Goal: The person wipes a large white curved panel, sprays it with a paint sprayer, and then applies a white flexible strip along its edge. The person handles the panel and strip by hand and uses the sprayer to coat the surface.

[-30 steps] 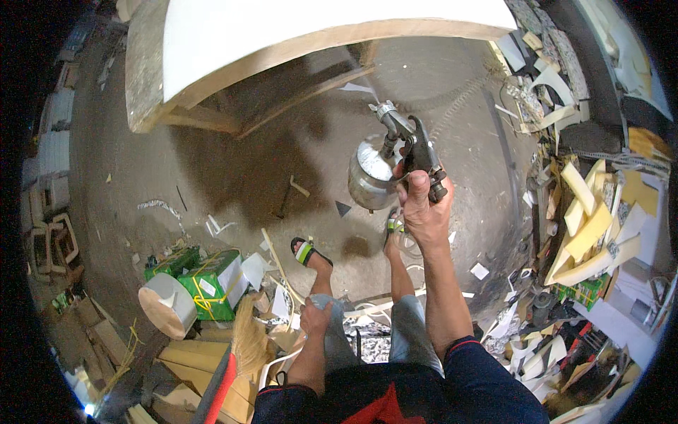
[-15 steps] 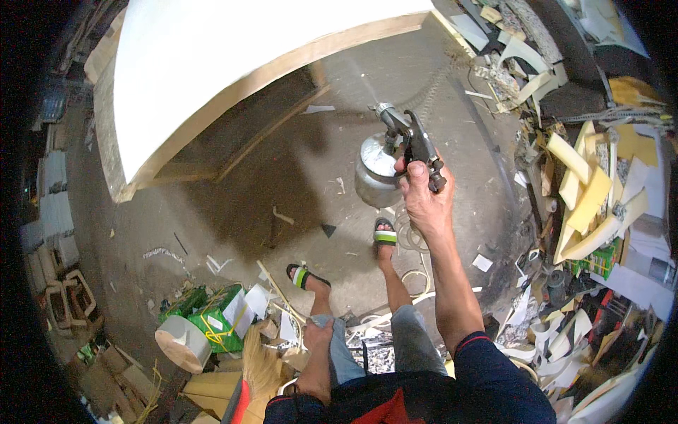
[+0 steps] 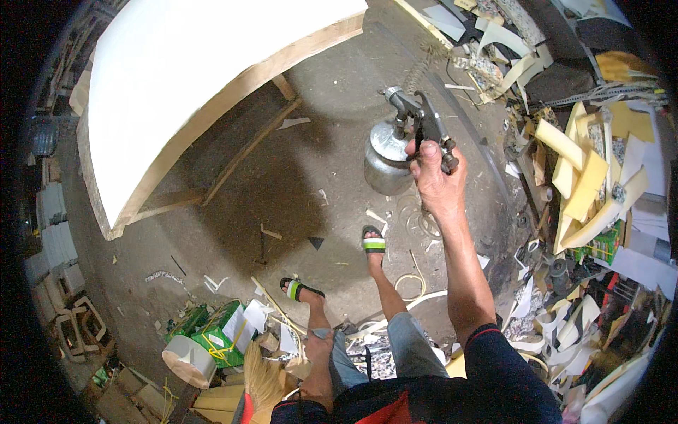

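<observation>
My right hand (image 3: 441,185) is wrapped around the handle of a spray gun (image 3: 393,150) with a silver cup hanging below its head. The gun is held upright over the concrete floor, right of centre, with its nozzle directed away from me. Beyond it to the left stands a large white-topped piece (image 3: 205,78) on a wooden frame, apart from the gun. My left hand (image 3: 320,346) rests on my left knee with nothing visible in it, its fingers laid over the leg and partly hard to make out.
Yellow foam offcuts (image 3: 587,187) and scraps pile up along the right. A coiled hose (image 3: 421,215) lies on the floor by my right foot. Green strapped packages (image 3: 224,332), a big white roll (image 3: 189,360) and a straw broom (image 3: 263,378) sit at lower left.
The view has shifted, with the white piece now farther left and lower. My right hand still grips the spray gun; the pale spray seen at its nozzle earlier no longer shows.
</observation>
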Tool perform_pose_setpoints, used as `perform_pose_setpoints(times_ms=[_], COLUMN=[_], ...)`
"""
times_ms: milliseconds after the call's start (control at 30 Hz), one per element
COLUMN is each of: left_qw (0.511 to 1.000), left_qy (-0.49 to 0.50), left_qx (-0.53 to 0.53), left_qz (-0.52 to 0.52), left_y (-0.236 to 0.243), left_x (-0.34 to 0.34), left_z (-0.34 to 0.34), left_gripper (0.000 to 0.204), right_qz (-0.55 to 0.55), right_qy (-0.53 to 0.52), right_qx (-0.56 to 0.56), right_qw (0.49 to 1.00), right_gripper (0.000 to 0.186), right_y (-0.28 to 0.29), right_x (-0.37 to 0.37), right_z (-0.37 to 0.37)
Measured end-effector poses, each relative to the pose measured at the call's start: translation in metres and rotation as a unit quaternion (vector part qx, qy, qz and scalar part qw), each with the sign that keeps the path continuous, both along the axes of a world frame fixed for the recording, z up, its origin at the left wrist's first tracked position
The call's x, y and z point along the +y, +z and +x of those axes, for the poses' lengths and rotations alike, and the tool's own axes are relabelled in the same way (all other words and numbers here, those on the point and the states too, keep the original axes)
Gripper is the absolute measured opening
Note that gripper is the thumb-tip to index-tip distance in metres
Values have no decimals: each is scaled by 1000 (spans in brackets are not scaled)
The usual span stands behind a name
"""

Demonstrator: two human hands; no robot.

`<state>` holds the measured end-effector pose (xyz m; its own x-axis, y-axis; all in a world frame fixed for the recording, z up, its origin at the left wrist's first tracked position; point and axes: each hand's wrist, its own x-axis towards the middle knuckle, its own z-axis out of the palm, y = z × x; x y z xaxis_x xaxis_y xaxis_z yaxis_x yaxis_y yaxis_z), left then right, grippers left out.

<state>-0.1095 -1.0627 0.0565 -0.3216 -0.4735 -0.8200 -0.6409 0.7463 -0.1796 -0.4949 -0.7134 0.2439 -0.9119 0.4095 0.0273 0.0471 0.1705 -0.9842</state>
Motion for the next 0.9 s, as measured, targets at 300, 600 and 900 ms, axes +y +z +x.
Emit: perform_pose_setpoints(times_ms=[300, 600, 900], left_qw=[987, 942, 905], left_qy=[65, 173, 350], left_qx=[147, 283, 223], left_qz=[25, 51, 87], left_y=[-10, 26, 20], left_x=[9, 20, 12], left_z=[32, 52, 76], left_gripper=[101, 87, 69], right_qz=[49, -10, 107], right_qy=[-18, 34, 1], right_qx=[1, -42, -39], right_qw=[999, 998, 994], right_gripper=[53, 49, 44], right_y=[16, 54, 77], right_x=[39, 54, 24], right_z=[-18, 2, 15])
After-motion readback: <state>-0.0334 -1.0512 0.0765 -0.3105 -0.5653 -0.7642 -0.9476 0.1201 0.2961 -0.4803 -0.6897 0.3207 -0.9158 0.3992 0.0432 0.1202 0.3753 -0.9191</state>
